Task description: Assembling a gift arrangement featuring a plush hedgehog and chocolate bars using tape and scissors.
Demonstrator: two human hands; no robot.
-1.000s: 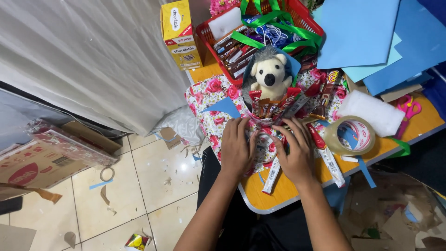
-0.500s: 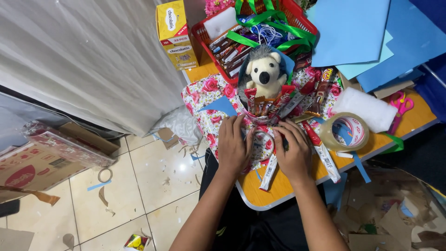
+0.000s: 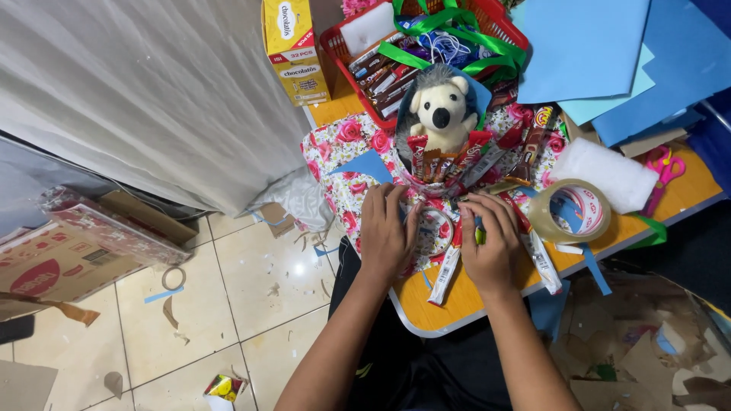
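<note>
On bench edge, both hands press at base of snack bouquet [image 3: 449, 164] w/ plush bear [image 3: 443, 114] on top. Left hand [image 3: 387, 232] lies flat on floral wrapping paper [image 3: 343, 164], fingers spread, grasping nothing. Right hand [image 3: 491, 243] pinches a small green bit betw. fingertips, just beside bouquet stem. Vs a sec ago, hands have hardly shifted; view has tilted, bouquet sits higher in frame. Tape roll [image 3: 569, 211] near right hand, red basket [image 3: 426, 38] of snack bars behind, pink scissors [image 3: 664, 171] far right

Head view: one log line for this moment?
left hand: on floral wrap | right hand: at snack bars | plush bear: upright | tape roll: beside
</note>
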